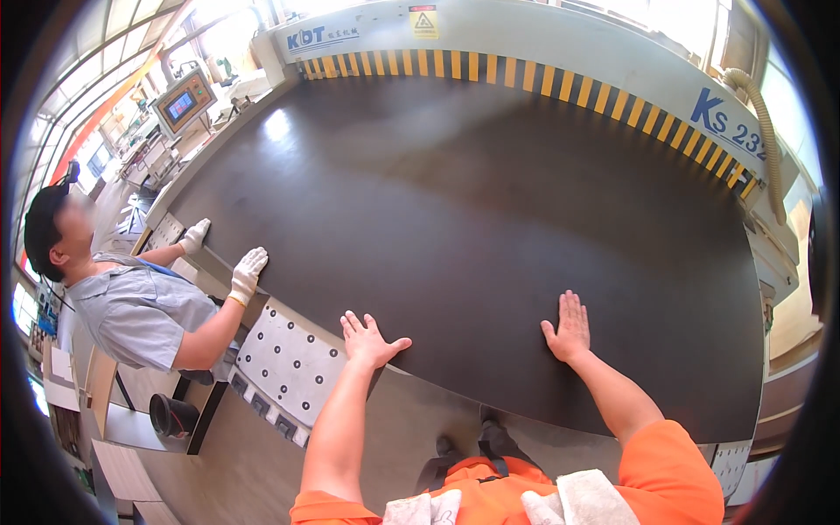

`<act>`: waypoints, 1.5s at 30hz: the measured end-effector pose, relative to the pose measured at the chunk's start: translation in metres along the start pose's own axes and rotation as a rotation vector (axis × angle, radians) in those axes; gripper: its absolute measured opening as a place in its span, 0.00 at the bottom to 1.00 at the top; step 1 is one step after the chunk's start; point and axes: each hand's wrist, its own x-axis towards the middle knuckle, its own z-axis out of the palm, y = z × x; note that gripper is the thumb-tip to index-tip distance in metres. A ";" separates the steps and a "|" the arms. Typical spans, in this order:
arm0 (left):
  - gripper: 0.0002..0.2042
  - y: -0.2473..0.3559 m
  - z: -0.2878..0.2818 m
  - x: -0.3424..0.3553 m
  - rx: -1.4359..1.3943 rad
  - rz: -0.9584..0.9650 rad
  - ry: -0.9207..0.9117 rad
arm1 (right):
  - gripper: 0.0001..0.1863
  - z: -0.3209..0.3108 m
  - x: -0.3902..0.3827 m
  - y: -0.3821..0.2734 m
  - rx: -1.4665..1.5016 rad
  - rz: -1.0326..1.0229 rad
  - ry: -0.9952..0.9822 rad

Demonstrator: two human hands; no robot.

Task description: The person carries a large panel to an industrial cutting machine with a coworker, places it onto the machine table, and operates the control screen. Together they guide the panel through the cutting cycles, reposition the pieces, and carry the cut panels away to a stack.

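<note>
A large dark sheet panel [455, 219] lies flat across a machine bed and reaches to its near edge in front of me. My left hand [369, 341] rests palm down on the panel's near edge, fingers spread and thumb out to the right. Farther right, my right hand [570, 327] lies flat on the panel, fingers stretched forward and thumb apart. Neither hand grips anything. At the left, a co-worker's gloved hands, one [248, 271] nearer and one [195, 236] farther, touch the panel's left edge.
A machine beam [551, 44] with a yellow-and-black striped strip [490, 69] spans the far side. The co-worker [149, 306] stands left beside a perforated white support table [289, 363]. A control screen [183, 104] stands back left; a black bucket [171, 415] sits lower left. A hose [770, 149] hangs at right.
</note>
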 end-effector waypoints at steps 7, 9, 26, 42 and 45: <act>0.54 -0.019 0.028 0.020 -0.275 -0.040 0.248 | 0.45 -0.004 -0.014 0.011 -0.029 0.097 -0.005; 0.51 -0.016 0.035 0.025 -0.272 -0.066 0.302 | 0.44 -0.003 -0.014 0.010 -0.044 0.098 -0.017; 0.43 -0.013 0.052 0.040 -0.255 -0.095 0.562 | 0.43 -0.004 -0.009 0.005 -0.056 0.093 0.013; 0.43 -0.016 0.058 0.042 -0.297 -0.090 0.643 | 0.43 0.007 -0.006 0.005 -0.081 0.048 0.032; 0.42 -0.011 0.056 0.043 -0.321 -0.066 0.662 | 0.42 0.005 -0.008 0.015 -0.108 0.049 0.077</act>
